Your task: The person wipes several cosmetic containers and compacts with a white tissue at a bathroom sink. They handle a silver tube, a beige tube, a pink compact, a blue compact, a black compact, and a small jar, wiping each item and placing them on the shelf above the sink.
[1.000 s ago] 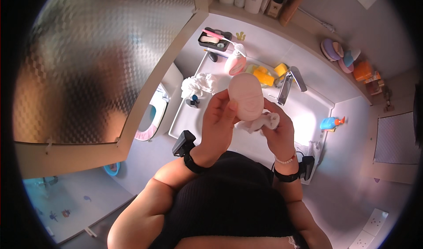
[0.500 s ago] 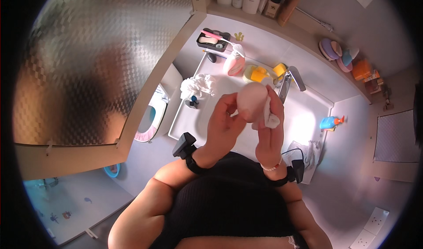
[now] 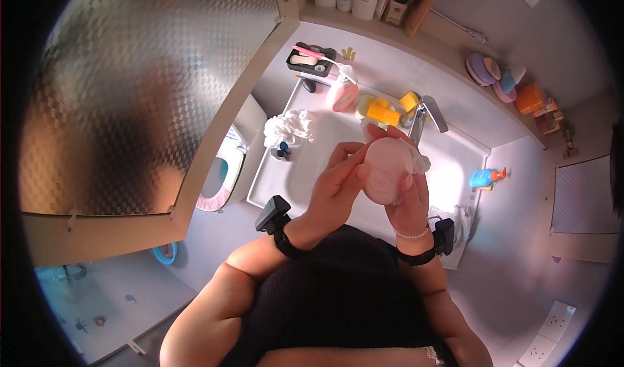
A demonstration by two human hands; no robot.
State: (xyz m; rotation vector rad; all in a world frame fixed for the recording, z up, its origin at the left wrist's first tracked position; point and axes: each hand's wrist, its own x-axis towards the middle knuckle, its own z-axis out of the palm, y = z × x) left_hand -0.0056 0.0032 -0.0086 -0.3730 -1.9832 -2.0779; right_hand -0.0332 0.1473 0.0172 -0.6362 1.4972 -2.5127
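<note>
Above the white washbasin (image 3: pixel 305 178) I hold a smooth, round, pale pink disc (image 3: pixel 387 169), its broad face turned up; I cannot tell its exact kind. My left hand (image 3: pixel 339 184) grips its left edge with thumb and fingers. On the other side my right hand (image 3: pixel 411 201) supports it, thumb over the lower right edge. A crumpled white cloth (image 3: pixel 421 164) shows at the disc's right edge, in the right hand. Part of the cloth is hidden behind the disc. Both wrists carry black strapped devices.
Along the basin's back stand a pink pump bottle (image 3: pixel 342 93), yellow sponges (image 3: pixel 383 113) and the tap (image 3: pixel 429 113). A white mesh bath puff (image 3: pixel 289 126) lies at left. A blue bottle (image 3: pixel 482 178) stands right. Toiletries line the shelf (image 3: pixel 442 45); a door panel (image 3: pixel 130 94) fills the left.
The disc has come nearer to me and tilted so its face shows more. My right hand has turned, with its thumb now over the disc, and the cloth has shifted behind it.
</note>
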